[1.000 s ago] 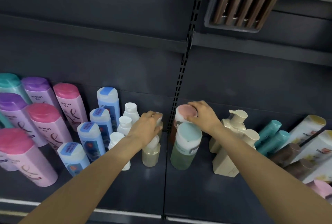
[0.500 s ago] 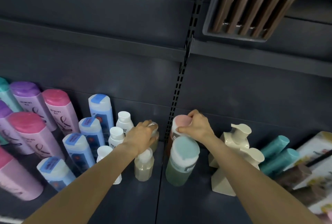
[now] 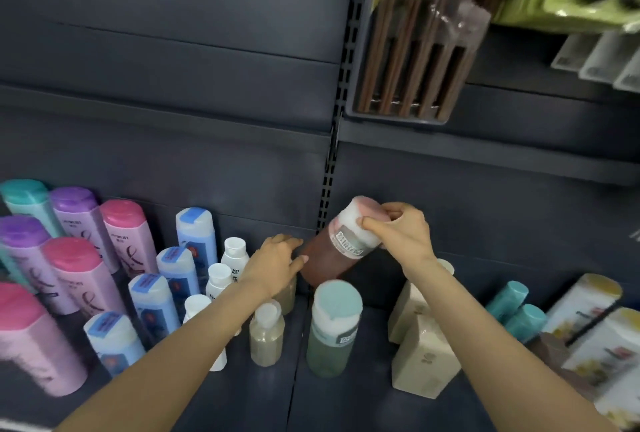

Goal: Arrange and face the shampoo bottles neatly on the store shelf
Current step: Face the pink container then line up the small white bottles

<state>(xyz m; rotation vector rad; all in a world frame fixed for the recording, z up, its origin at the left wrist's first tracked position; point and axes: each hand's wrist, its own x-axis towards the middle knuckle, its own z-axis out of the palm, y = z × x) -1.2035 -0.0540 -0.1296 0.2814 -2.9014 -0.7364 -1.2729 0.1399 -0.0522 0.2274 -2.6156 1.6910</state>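
A brown bottle with a pink-topped white cap [image 3: 337, 251] leans tilted near the back of the dark shelf [image 3: 242, 393]. My right hand [image 3: 398, 234] grips its cap. My left hand [image 3: 273, 263] rests with relaxed fingers over a small clear bottle [image 3: 287, 296] and touches the brown bottle's lower side. In front stand a green bottle with a teal cap [image 3: 332, 327] and another small clear bottle [image 3: 266, 336].
Left of my hands stand white-capped bottles [image 3: 233, 255], blue bottles [image 3: 195, 241] and pink and purple bottles [image 3: 128, 237]. Cream pump bottles [image 3: 424, 359], teal bottles [image 3: 509, 303] and white-yellow bottles [image 3: 588, 324] fill the right. A rack of brown sticks [image 3: 415, 61] hangs above.
My right hand has lifted and tipped the brown bottle, which stood upright before. My left hand has slid from the small bottle's cap toward the brown bottle. The camera has tilted upward.
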